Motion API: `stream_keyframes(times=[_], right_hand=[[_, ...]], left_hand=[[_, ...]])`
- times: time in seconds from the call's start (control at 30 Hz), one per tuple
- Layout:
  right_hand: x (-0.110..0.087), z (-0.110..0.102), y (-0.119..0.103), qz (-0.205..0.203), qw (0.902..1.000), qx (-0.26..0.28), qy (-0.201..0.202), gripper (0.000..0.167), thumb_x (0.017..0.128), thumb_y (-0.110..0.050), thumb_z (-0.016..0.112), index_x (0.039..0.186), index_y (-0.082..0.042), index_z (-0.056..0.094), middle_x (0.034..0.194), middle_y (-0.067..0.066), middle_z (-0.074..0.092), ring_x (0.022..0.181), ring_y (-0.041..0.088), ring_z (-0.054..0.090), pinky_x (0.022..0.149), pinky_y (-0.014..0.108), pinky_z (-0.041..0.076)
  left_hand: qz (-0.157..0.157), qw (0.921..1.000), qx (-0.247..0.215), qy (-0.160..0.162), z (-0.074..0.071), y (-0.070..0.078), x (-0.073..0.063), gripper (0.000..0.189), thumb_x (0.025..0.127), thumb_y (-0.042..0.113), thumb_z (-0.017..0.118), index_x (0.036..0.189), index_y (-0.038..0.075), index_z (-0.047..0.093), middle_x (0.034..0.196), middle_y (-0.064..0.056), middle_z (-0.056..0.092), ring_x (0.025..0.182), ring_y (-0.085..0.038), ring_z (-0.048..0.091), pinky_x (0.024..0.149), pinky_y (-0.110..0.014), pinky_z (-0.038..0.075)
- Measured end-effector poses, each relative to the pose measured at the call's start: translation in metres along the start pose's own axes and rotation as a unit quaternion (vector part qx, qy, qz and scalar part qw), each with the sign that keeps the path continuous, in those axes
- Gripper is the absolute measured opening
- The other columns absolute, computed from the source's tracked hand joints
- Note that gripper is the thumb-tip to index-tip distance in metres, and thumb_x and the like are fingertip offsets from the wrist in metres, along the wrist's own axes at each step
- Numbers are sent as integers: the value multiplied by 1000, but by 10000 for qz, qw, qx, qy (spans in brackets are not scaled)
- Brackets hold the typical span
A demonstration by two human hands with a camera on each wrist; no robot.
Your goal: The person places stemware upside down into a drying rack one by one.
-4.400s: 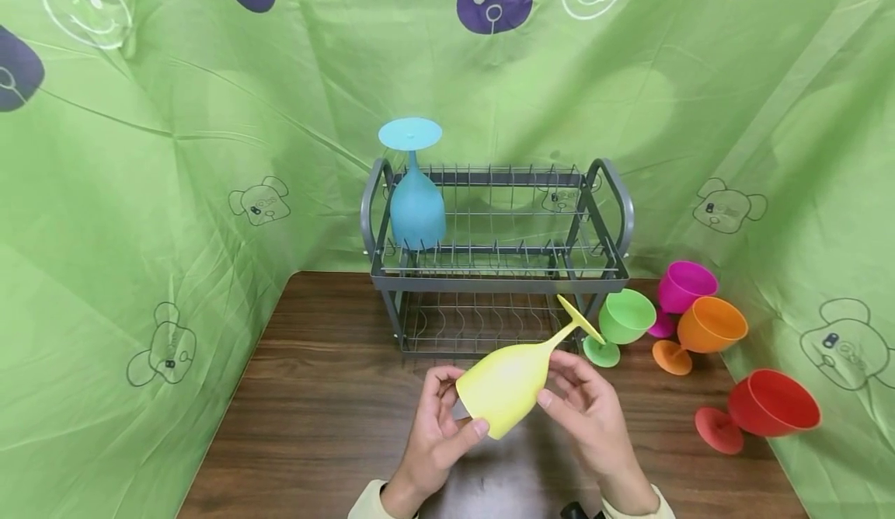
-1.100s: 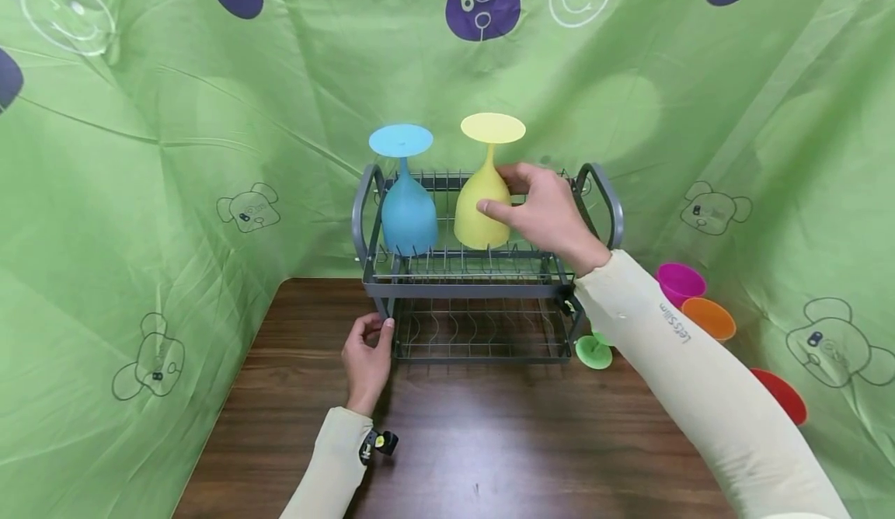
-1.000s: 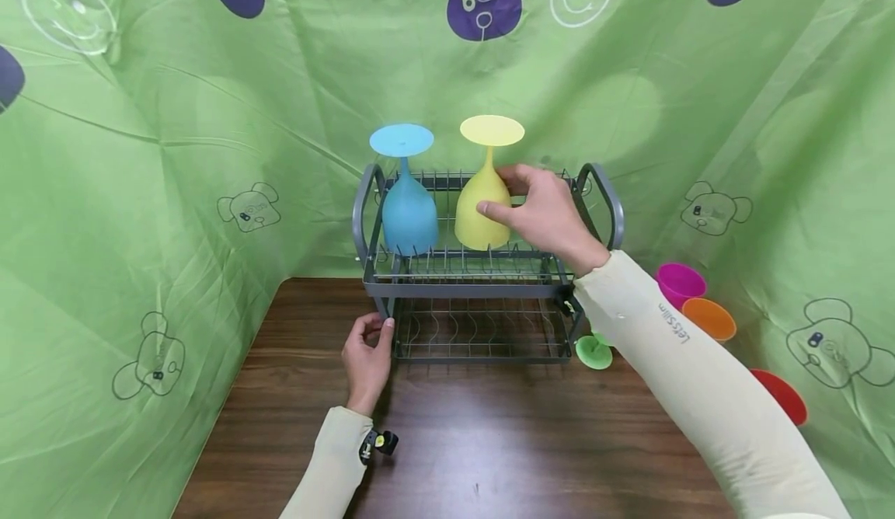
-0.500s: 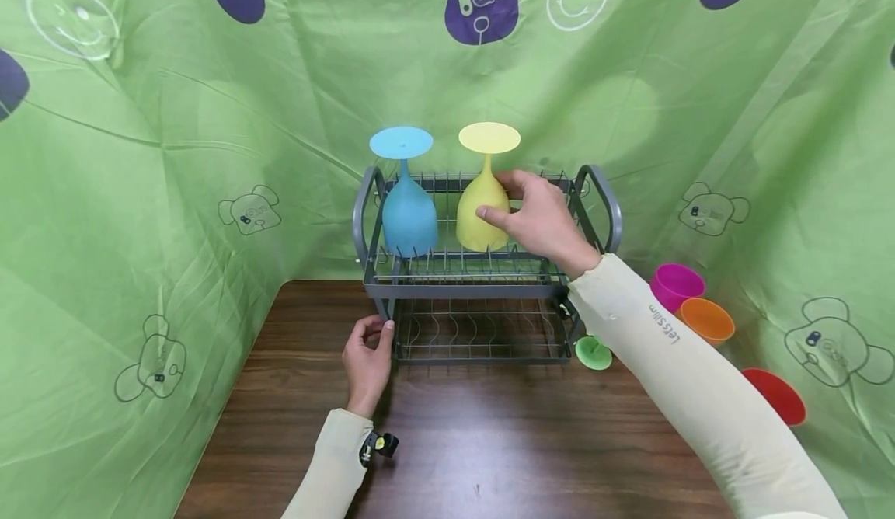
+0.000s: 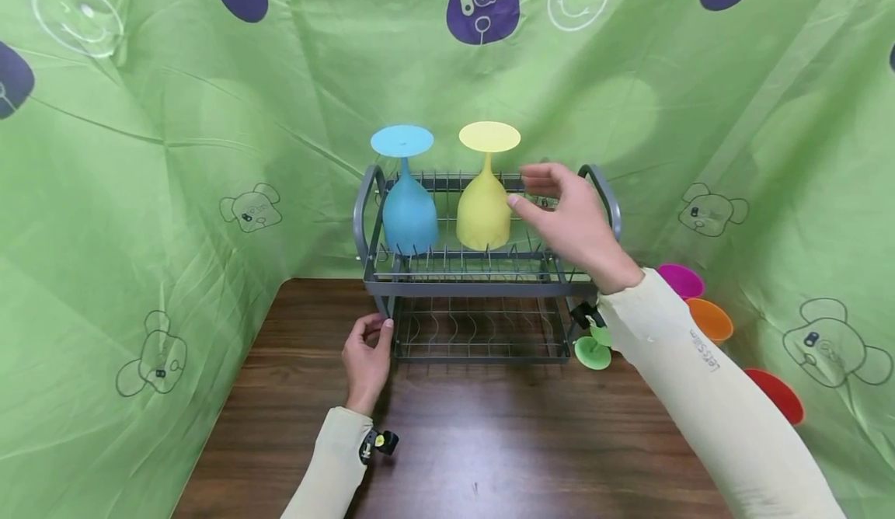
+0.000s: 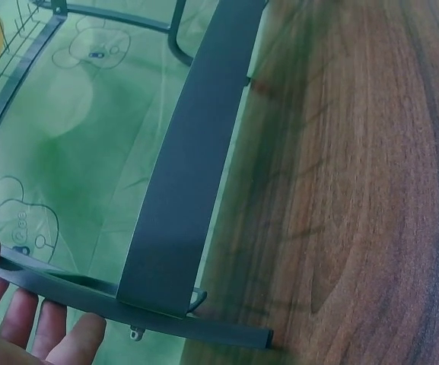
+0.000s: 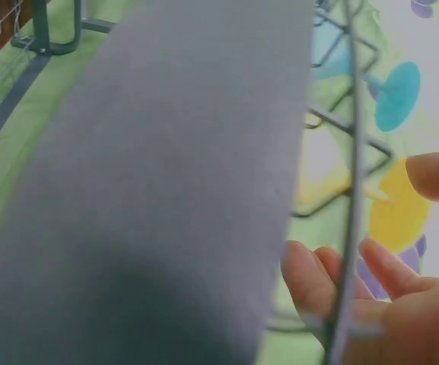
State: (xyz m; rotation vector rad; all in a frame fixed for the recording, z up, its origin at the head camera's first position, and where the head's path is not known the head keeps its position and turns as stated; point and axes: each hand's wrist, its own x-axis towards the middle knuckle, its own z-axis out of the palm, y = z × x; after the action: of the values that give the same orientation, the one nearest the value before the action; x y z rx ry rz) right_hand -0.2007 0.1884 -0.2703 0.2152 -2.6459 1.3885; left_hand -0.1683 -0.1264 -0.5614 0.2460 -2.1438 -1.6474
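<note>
A yellow goblet (image 5: 484, 212) stands upside down on the upper tier of a grey dish rack (image 5: 475, 290), its foot uppermost. To its left a blue goblet (image 5: 409, 216) stands the same way. My right hand (image 5: 569, 212) is just right of the yellow goblet, fingers apart and nothing between them, thumb tip close by the bowl. In the right wrist view the fingers (image 7: 306, 277) show behind the rack's wires. Low at the rack's left side, my left hand (image 5: 367, 360) grips its front leg; the left wrist view has the thumb and fingers (image 6: 48, 323) on either side of the grey frame.
Right of the rack, partly behind my right sleeve (image 5: 713, 395), are a green goblet (image 5: 593, 353), a magenta goblet (image 5: 680, 280), an orange goblet (image 5: 710, 319) and a red goblet (image 5: 776, 395). Green printed cloth (image 5: 301, 99) surrounds the wooden table (image 5: 489, 426).
Earlier both hands held the yellow goblet over the table; then the right hand stood it on the rack. Now the right hand has let go and moved right. The left hand went to the rack's leg.
</note>
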Motion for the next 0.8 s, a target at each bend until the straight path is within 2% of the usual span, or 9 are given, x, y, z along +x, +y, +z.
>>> stream_keyframes(times=[0.1, 0.3, 0.5, 0.63, 0.8], right_hand=[[-11, -7, 2, -64, 9999, 84, 87, 60, 98, -46, 74, 148, -18, 56, 147, 4, 62, 138, 22, 58, 114, 47, 50], [-43, -21, 8, -114, 9991, 311, 257, 55, 100, -41, 74, 146, -17, 57, 146, 0, 62, 138, 17, 57, 113, 36, 52], [-76, -34, 22, -283, 9957, 344, 807, 47, 99, -33, 76, 141, -18, 60, 142, -3, 63, 127, 10, 63, 99, 15, 55], [-92, -38, 35, -288, 9932, 352, 1076, 44, 99, -27, 77, 139, -17, 62, 137, -4, 65, 118, 3, 67, 95, 12, 55], [-113, -41, 56, -92, 9913, 369, 1259, 45, 98, -20, 77, 140, -13, 62, 135, -4, 66, 108, -2, 70, 92, 11, 55]], left_hand=[[-16, 10000, -34, -8, 0, -1, 0, 24, 99, 26, 77, 115, 9, 73, 108, -12, 76, 100, -27, 71, 94, -52, 55], [11, 9999, -96, -41, -1, -2, 1, 24, 99, 28, 77, 115, 10, 74, 108, -11, 76, 100, -26, 71, 92, -48, 56], [45, 9996, -216, -192, -2, -4, 5, 25, 100, 26, 76, 116, 7, 72, 110, -12, 74, 102, -25, 69, 96, -50, 55], [-41, 9995, -183, -260, -3, -5, 6, 24, 101, 26, 75, 116, 8, 71, 111, -11, 74, 103, -25, 69, 96, -48, 55], [-88, 9990, -235, -359, -3, -5, 6, 24, 101, 27, 75, 117, 9, 71, 112, -12, 74, 105, -24, 69, 94, -38, 53]])
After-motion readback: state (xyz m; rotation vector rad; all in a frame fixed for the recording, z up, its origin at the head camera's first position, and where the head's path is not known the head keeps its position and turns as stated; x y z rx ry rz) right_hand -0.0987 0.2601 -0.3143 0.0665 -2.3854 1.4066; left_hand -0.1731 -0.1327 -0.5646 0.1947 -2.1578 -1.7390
